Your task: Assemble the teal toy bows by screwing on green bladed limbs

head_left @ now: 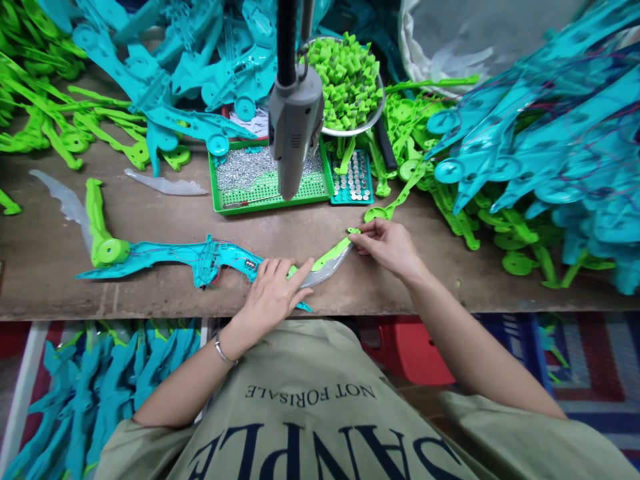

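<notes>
A blue toy bow body [170, 257] with wires and small metal springs lies across the table. At its right end, my left hand [273, 287] rests flat over the joint, fingers stretched out and thumb apart. My right hand [390, 250] pinches the tip of a green bow arm [333, 253], which has a clear plastic blade [327, 272] along its lower edge. On the left end sits another green arm [100, 223], with a frosted blade [67, 200] beside it. My left palm hides where the right arm meets the body.
A green tray [273, 208] of small screws holds a screwdriver. Beside it stand a small tray of round silver pieces [353, 177] and a bowl [377, 120] of green parts. An electric screwdriver [295, 113] hangs above. Blue bodies [560, 127] and green arms [45, 113] are piled around. One loose frosted blade [165, 183] lies behind.
</notes>
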`<state>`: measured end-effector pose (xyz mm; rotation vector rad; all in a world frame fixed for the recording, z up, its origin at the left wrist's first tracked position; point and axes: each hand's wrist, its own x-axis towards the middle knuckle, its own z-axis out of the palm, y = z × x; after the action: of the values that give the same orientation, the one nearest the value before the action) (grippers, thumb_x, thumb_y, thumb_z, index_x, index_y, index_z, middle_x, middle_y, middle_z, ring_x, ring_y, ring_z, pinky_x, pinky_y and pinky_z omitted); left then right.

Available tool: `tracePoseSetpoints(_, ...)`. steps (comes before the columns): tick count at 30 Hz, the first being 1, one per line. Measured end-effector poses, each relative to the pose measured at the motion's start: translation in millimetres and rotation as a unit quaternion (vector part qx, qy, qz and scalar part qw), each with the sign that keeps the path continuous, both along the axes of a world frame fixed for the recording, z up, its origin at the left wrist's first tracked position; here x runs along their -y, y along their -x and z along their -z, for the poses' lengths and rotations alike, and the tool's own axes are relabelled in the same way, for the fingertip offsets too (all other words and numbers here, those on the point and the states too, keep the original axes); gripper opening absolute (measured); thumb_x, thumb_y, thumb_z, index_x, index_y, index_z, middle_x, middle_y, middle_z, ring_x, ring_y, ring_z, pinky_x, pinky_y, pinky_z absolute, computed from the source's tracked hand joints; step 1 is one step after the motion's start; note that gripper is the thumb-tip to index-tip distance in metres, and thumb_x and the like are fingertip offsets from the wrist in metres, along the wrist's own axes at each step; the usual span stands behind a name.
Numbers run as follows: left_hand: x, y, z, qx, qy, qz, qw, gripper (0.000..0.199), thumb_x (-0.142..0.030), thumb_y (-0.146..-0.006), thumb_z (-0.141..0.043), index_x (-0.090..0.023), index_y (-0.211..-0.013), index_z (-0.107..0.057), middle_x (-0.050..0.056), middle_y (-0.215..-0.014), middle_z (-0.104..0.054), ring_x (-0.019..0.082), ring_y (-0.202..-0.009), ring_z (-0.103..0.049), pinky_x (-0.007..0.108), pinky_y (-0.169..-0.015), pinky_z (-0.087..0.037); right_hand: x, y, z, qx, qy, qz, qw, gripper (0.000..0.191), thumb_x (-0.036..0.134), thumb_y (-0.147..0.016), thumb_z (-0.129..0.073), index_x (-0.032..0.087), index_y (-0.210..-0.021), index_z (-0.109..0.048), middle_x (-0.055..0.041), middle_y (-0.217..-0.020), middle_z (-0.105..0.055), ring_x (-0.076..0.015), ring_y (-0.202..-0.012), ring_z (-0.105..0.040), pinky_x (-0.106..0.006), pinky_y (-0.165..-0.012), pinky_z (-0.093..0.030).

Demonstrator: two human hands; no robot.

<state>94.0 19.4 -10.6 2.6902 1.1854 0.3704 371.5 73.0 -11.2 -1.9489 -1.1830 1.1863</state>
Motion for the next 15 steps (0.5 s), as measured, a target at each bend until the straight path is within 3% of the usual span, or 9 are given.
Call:
tracePoseSetpoints(5, -2, 3, 1.9, 0.016, -0.015, 0.02, 1.0, 0.052, -0.041, -0.102, -0.055, -0.016, -0.148, -0.051, 0.015, -0.112, -0.061, 0.028, -0.099, -0.055, 0.042, -0.085, -0.049, 4, 6, -2.0, 0.005, -0.012, 0.04, 0.999, 0.046, 0.054, -0.067, -0.087, 0.019, -0.084, -0.064, -0.0017, -0.073, -0.07, -0.0171, -0.064, -0.068, -0.034, -0.066, -0.063)
tracePoseSetpoints(9, -1, 4, 0.3, 0.03, -0.025, 0.024, 0.999, 0.051, -0.04, -0.103, -0.055, -0.015, -0.147, -0.052, 0.014, -0.113, -0.061, 0.028, -0.099, -0.055, 0.041, -0.087, -0.049, 11, 17, -4.8, -0.186, 0.007, 0.133, 0.974, 0.039, 0.041, -0.066, -0.091, 0.021, -0.084, -0.063, -0.0003, -0.074, -0.072, -0.0167, -0.069, -0.071, -0.034, -0.075, -0.065)
tracePoseSetpoints(12, 0, 4, 0.4, 0.031, -0.023, 0.024, 0.999, 0.053, -0.04, -0.102, -0.055, -0.015, -0.148, -0.051, 0.015, -0.114, -0.061, 0.029, -0.102, -0.056, 0.042, -0.089, -0.049, 18, 29, -7.5, -0.312, 0.068, 0.141, 0.937, 0.032, 0.037, -0.071, -0.089, 0.02, -0.082, -0.065, -0.0024, -0.076, -0.074, -0.0179, -0.071, -0.074, -0.036, -0.078, -0.066)
tracePoseSetpoints(15, 1, 4, 1.8, 0.025, -0.017, 0.022, 0.999, 0.054, -0.042, -0.102, -0.054, -0.016, -0.149, -0.05, 0.016, -0.115, -0.061, 0.029, -0.103, -0.056, 0.044, -0.09, -0.05, 20, 37, -7.7, -0.352, 0.092, 0.15, 0.919, 0.027, 0.034, -0.075, -0.088, 0.019, -0.081, -0.066, -0.0042, -0.075, -0.076, -0.0205, -0.075, -0.077, -0.038, -0.079, -0.067)
